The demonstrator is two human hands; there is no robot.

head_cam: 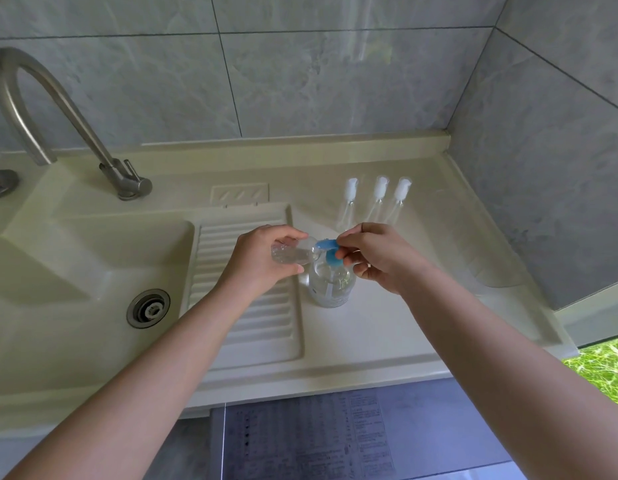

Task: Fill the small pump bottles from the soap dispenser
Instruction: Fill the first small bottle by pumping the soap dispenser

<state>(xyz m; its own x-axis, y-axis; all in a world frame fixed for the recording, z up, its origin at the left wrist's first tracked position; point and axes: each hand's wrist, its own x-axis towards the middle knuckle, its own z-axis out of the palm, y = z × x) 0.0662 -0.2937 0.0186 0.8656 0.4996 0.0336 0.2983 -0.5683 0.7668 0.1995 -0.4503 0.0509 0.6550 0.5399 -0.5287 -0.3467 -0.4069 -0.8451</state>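
A clear soap dispenser [331,284] with a blue pump head [330,249] stands on the counter beside the ribbed drainboard. My left hand [262,258] grips a small clear bottle [290,254] lying on its side, its mouth held at the blue spout. My right hand [376,258] rests on the pump head, its fingertips curled over the blue top. Three white pump tops with dip tubes [378,199] lie in a row on the counter behind the hands.
A cream sink basin [93,271] with a metal drain [148,308] lies to the left, and a curved steel faucet [58,112] rises behind it. The ribbed drainboard [248,323] sits between sink and counter. Grey tiled walls close the back and right.
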